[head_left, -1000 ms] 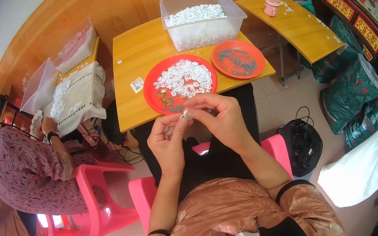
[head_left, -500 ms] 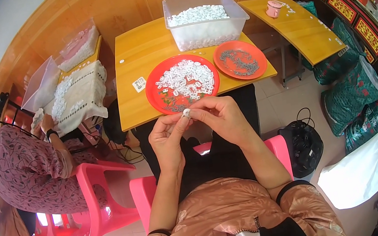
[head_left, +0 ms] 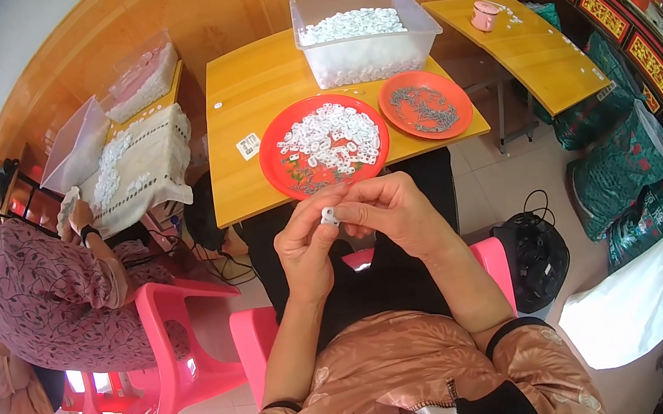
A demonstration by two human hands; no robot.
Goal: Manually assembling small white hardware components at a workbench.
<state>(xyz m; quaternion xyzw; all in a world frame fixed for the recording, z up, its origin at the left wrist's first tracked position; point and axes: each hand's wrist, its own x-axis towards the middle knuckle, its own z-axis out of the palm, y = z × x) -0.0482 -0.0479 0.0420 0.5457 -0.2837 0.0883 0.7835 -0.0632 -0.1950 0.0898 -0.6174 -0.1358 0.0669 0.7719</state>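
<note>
Left hand: The left hand [head_left: 303,245] is in front of the big red plate [head_left: 270,154], on the side close to the person. Its thumb and pointing finger pinch a tiny white piece [head_left: 330,216]. The other fingers are curled in.
Right hand: The right hand [head_left: 392,213] is also in front of the big red plate, next to the left hand. Its thumb and pointing finger are close together and hold the same white piece.
White piece: It is up at the fingertips, between the two hands, just in front of the big red plate. The fingers hide some of it.
White heap: Lots of white bits [head_left: 336,131] lie in a pile on the big red plate.
Grey bits: Thin grey bits [head_left: 312,185] lie at the near edge of the big red plate.
Small red plate: The small red plate [head_left: 426,134] is just to the right of the big red plate, with more grey bits on it.
Clear tub: The clear tub [head_left: 371,53] is behind the big red plate, full of white bits.
Card: A little white card [head_left: 249,146] lies just left of the big red plate.
Other person: A person in a pink patterned top [head_left: 56,292] sits well to the left of the big red plate.
</note>
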